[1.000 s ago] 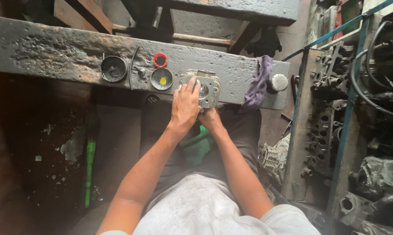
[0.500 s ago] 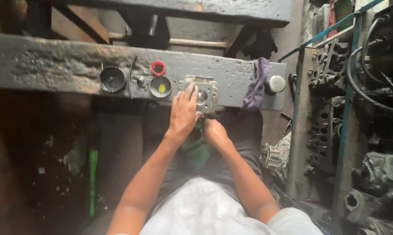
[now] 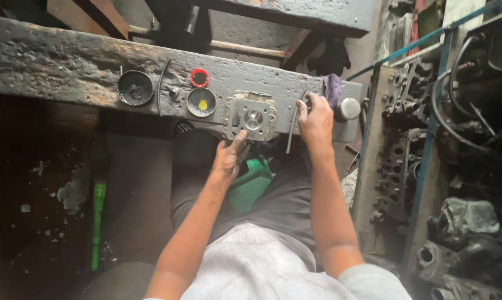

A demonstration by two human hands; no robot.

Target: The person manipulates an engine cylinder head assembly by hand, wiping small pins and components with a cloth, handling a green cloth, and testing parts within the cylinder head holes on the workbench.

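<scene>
Steadying a small engine cylinder head [image 3: 251, 115] at the near edge of the grimy tabletop [image 3: 51, 61] while the other hand takes up a thin rod.

The left hand [image 3: 229, 157] touches the head's near edge with loosely spread fingers, gripping nothing; the right hand [image 3: 316, 118] has its grip pinched around a slim metal rod [image 3: 291, 130] just beside the casting. The head is pale, dull cast metal, squarish, with a round central bore. The next move seems to need a firm hold on the casting and careful aim with the rod.
</scene>
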